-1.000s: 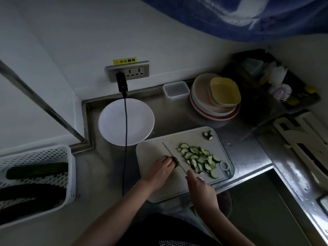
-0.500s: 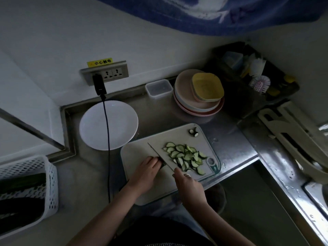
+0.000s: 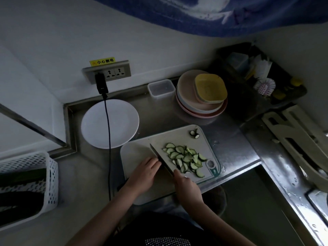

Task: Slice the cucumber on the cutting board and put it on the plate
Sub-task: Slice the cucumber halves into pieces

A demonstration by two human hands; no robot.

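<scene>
The right hand (image 3: 186, 183) grips the knife (image 3: 160, 159). The left hand (image 3: 144, 172) holds the last cucumber bit mid cutting board (image 3: 140, 151). Best keep fingertips tucked back; cut slowly.

Two bare forearms come into the frame from the bottom edge, and no sleeve covers them up to the place where the picture cuts them off. The left hand (image 3: 144, 172) wears nothing on its fingers that can be seen. The right hand (image 3: 186, 186) has a thin, pale ring on one finger, near the upper side of the hand. At the bottom centre of the frame there is dark clothing, almost black, with a band of small light dots across it. The light is weak, so the cloth cannot be told more exactly.
</scene>
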